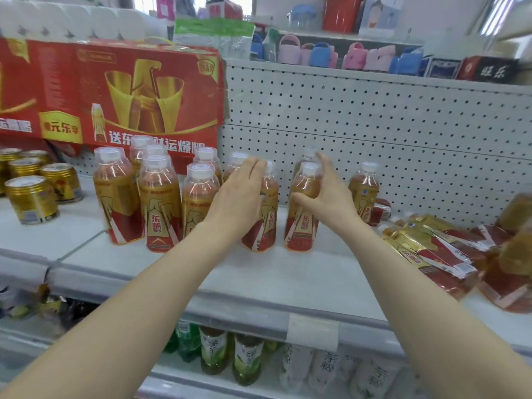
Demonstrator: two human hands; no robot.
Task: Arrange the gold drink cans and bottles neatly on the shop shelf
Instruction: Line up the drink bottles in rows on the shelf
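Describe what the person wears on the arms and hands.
The left forearm and right forearm are bare, with no sleeves in view. The left hand and right hand show no gloves, rings, watch or bracelets.

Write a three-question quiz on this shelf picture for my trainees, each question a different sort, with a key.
1. True or false: the gold cans stand to the right of the upright bottles.
2. What does the right hand hold in its grip? A) a can B) an upright bottle C) a lying bottle
3. Fill in: the piled bottles at the far right of the shelf are ___, not upright.
Key: 1 false, the cans stand at the left. 2 B. 3 lying down.
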